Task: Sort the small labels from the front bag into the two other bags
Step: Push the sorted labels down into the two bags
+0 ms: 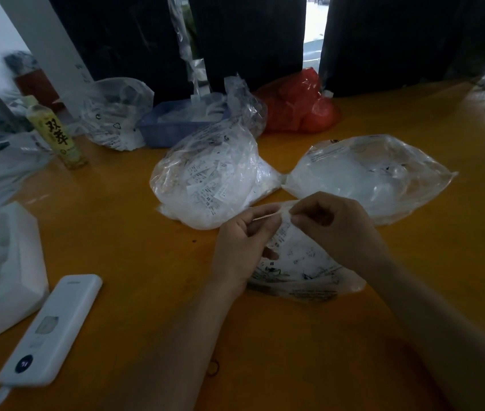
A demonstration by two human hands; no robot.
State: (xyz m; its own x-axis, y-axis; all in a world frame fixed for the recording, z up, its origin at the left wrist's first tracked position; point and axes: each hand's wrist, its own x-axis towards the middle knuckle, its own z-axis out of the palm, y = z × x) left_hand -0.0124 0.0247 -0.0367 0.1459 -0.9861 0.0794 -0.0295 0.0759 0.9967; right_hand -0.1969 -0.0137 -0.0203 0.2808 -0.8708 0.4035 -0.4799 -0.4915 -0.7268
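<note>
Three clear bags sit mid-desk (pixel 116 238). Front bag (pixel 300 268) lies nearest the person, printed, labels inside. Left hand (pixel 244 244) and right hand (pixel 336 229) both pinch its mouth, fingers curled on the plastic, pulling the top apart. Left bag (pixel 208 179) is just behind, touching the front bag's top, full of small white labels. Right bag (pixel 368 176) lies beside it, toward the desk's right side, corners touching. Toward the far edge: blue tray (pixel 173 129), red bag (pixel 297 105), another clear bag (pixel 111 114), yellow bottle (pixel 57 134) upright. Near left corner: white power bank (pixel 51 330), cable plugged in, next to a white box (pixel 4 262).
</note>
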